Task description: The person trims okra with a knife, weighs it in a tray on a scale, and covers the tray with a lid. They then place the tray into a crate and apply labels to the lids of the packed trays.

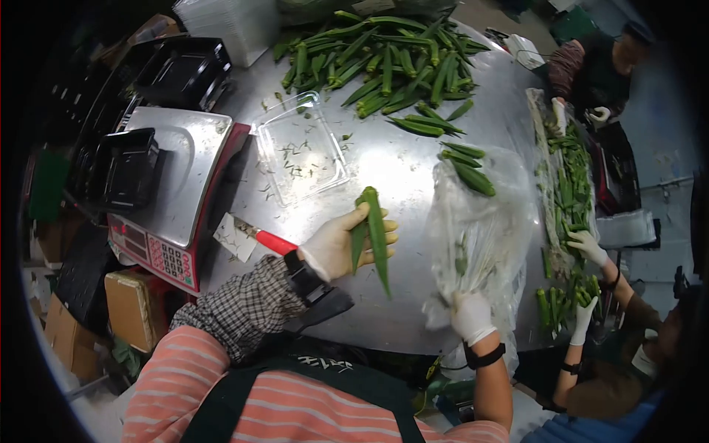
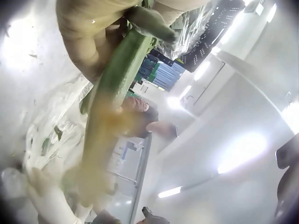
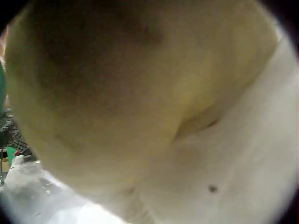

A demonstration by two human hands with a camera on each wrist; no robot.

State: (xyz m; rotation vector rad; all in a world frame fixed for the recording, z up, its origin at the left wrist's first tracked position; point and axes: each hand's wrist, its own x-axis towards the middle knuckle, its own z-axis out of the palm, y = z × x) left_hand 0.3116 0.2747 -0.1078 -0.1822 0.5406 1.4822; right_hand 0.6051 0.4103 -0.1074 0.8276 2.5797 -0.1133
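Observation:
In the head view the gloved left hand [image 1: 341, 242] holds a few green okra pods [image 1: 377, 235] over the metal table, thumb and fingers around them. In the left wrist view a large pod [image 2: 122, 70] lies against the gloved fingers [image 2: 86, 42]. The gloved right hand [image 1: 473, 317] grips the near end of a crumpled clear plastic bag [image 1: 484, 229]. Several loose pods [image 1: 470, 176] lie on the bag's far end. The right wrist view is filled by the glove [image 3: 103, 107], so its fingertips are hidden there.
A big okra pile [image 1: 391, 63] covers the table's far side. A clear tray [image 1: 303, 151] lies left of centre, near a red-handled knife [image 1: 275, 242]. Further left, a scale [image 1: 177, 170] carries a black tray [image 1: 129, 170]. Two other people work along the right edge beside more okra [image 1: 570, 177].

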